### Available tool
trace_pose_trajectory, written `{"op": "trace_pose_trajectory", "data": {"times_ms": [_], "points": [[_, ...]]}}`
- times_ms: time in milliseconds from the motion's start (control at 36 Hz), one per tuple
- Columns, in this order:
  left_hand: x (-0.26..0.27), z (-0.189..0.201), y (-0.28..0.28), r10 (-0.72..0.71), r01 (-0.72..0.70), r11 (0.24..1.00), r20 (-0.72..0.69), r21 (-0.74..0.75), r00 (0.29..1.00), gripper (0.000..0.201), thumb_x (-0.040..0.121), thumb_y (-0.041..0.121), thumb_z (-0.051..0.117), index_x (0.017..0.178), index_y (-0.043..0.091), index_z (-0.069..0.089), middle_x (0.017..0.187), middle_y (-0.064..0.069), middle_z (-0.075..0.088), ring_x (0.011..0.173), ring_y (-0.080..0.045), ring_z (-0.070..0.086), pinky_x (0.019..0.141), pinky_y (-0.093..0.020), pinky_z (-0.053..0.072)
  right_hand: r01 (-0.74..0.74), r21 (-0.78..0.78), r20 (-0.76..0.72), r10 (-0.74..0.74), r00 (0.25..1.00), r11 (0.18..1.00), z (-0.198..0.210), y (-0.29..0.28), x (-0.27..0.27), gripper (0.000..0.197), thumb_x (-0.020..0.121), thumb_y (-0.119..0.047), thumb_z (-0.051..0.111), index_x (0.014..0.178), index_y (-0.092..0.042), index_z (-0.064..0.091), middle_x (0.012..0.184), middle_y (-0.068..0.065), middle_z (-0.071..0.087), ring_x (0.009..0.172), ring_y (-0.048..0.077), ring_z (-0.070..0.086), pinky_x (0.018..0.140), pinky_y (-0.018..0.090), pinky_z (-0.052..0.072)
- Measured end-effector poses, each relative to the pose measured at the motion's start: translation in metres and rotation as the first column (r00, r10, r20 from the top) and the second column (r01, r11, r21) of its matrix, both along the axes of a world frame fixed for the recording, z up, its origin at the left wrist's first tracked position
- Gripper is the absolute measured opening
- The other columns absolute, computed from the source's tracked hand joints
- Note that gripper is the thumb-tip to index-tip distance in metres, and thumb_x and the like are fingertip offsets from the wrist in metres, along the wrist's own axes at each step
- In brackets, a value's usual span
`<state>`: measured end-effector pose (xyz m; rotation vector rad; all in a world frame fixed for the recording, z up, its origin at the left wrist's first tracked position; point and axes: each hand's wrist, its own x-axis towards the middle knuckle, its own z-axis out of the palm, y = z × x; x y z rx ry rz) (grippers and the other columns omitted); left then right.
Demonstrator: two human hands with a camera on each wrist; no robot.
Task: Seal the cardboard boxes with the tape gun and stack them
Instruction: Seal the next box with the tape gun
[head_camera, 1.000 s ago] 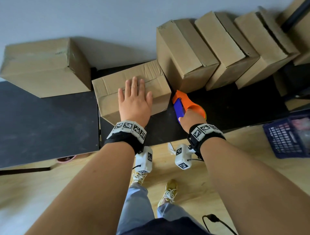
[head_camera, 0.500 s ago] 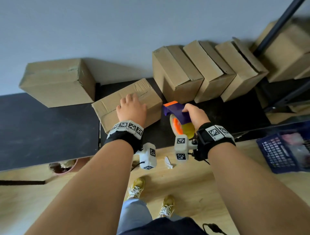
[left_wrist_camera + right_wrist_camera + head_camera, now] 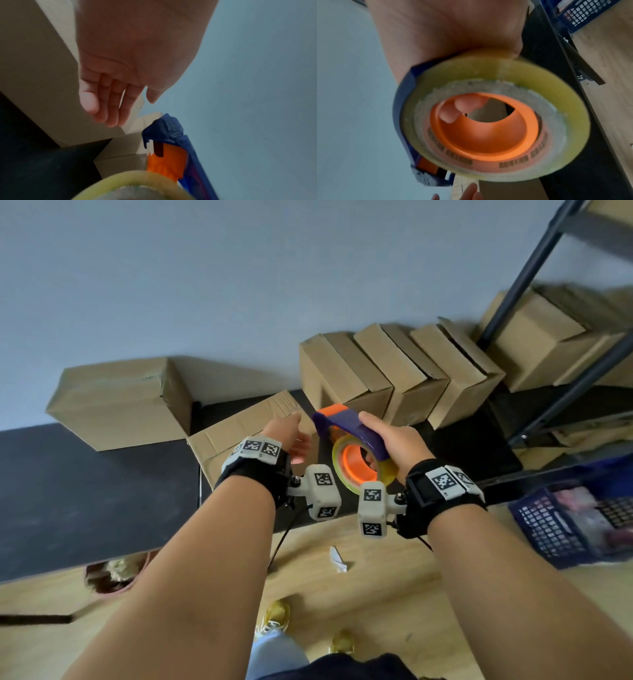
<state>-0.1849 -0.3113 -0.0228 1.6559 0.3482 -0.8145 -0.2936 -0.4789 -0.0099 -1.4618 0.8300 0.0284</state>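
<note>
A blue and orange tape gun (image 3: 346,426) with a yellowish tape roll (image 3: 356,463) hangs in the air. My right hand (image 3: 380,436) grips it, thumb on the blue top. In the right wrist view my fingers (image 3: 465,106) curl inside the roll's orange core (image 3: 488,135). My left hand (image 3: 296,436) hovers just left of the gun's head with straight fingers (image 3: 104,105), holding nothing. Under it a closed cardboard box (image 3: 236,429) lies on the black table (image 3: 85,491). The gun's blue head (image 3: 164,129) shows below my left fingers.
A bigger box (image 3: 120,402) stands at the left against the wall. Three boxes (image 3: 404,371) lean in a row at the back right, and another box (image 3: 534,340) sits behind a dark metal rack (image 3: 534,268). A blue basket (image 3: 575,525) is on the floor at right.
My right hand has lifted the tape gun off the table. My left hand has come off the box top and turned toward the gun. The view has tilted upward.
</note>
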Motion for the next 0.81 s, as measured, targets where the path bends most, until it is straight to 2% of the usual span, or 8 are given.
{"op": "trace_pose_trajectory", "data": {"times_ms": [56,194,306,500,556,639,722,805], "points": [[0.002,0.001,0.002,-0.01,0.009,0.999,-0.024,-0.031,1.0,0.056,0.101,0.046,0.038,0.079,-0.001,0.06,0.063,-0.009,0.057,0.053,-0.018,0.047,0.047,-0.023,0.041,-0.011,0.004,0.008,0.011,1.0,1.0,0.001,0.001,0.001,0.072,0.053,-0.06,0.085,0.096,-0.004,0.076,0.072,0.007,0.075,0.066,0.021,0.069,0.078,0.037,0.054],[0.015,0.008,0.006,-0.041,0.034,0.995,-0.067,-0.097,0.997,0.04,0.096,0.033,0.053,0.065,0.008,0.06,0.047,-0.001,0.058,0.048,-0.013,0.045,0.058,-0.025,0.032,-0.063,-0.006,0.033,0.063,0.997,0.998,0.006,0.01,0.003,0.056,0.071,-0.055,0.082,0.087,-0.001,0.076,0.07,0.012,0.072,0.06,0.02,0.066,0.072,0.034,0.052],[0.021,0.012,0.011,-0.125,0.125,0.992,-0.039,0.009,0.991,0.033,0.098,0.018,0.051,0.066,0.009,0.054,0.035,0.004,0.051,0.029,-0.005,0.044,0.039,-0.016,0.036,-0.098,-0.02,0.038,0.098,0.994,0.995,0.009,0.017,0.005,0.054,0.073,-0.056,0.08,0.081,-0.003,0.074,0.065,0.011,0.07,0.057,0.019,0.064,0.071,0.033,0.052],[0.046,0.005,0.019,-0.215,0.197,0.969,0.115,0.146,0.97,0.034,0.099,0.01,0.046,0.065,0.009,0.05,0.033,0.004,0.049,0.027,-0.005,0.042,0.045,-0.018,0.035,-0.12,-0.042,0.002,0.12,0.993,0.992,0.004,0.032,0.015,0.069,0.051,-0.061,0.085,0.09,-0.004,0.076,0.085,0.015,0.076,0.078,0.026,0.069,0.094,0.046,0.054],[0.051,0.004,0.021,-0.213,0.181,0.967,0.178,0.18,0.961,0.032,0.098,0.013,0.049,0.066,0.012,0.049,0.033,0.009,0.05,0.038,-0.006,0.05,0.048,-0.018,0.041,-0.123,-0.064,-0.007,0.123,0.992,0.99,0.004,0.036,0.018,0.061,0.06,-0.056,0.085,0.091,-0.004,0.075,0.09,0.016,0.077,0.082,0.028,0.069,0.097,0.046,0.052],[0.055,0.009,0.021,-0.225,0.167,0.956,0.236,0.241,0.945,0.033,0.093,0.02,0.058,0.062,0.011,0.051,0.034,0.008,0.051,0.053,-0.015,0.051,0.06,-0.025,0.045,-0.131,-0.107,-0.024,0.129,0.991,0.986,0.006,0.039,0.021,0.051,0.071,-0.05,0.083,0.093,-0.004,0.074,0.093,0.015,0.076,0.091,0.032,0.072,0.094,0.043,0.054],[0.065,0.01,0.021,-0.221,0.131,0.94,0.267,0.316,0.938,0.038,0.089,0.019,0.063,0.054,0.009,0.05,0.032,0.003,0.048,0.045,-0.018,0.046,0.055,-0.026,0.04,-0.165,-0.116,-0.058,0.159,0.986,0.979,0.01,0.038,0.018,0.049,0.075,-0.048,0.081,0.092,-0.003,0.074,0.085,0.014,0.076,0.072,0.024,0.068,0.077,0.034,0.052],[0.08,0.01,0.029,-0.173,0.054,0.938,0.328,0.343,0.929,0.037,0.089,0.017,0.062,0.054,0.01,0.053,0.039,0.002,0.053,0.041,-0.015,0.046,0.051,-0.025,0.038,-0.177,-0.143,-0.103,0.163,0.981,0.974,0.008,0.03,0.006,0.049,0.076,-0.05,0.079,0.086,-0.002,0.075,0.071,0.011,0.074,0.062,0.022,0.065,0.072,0.033,0.05]]}}
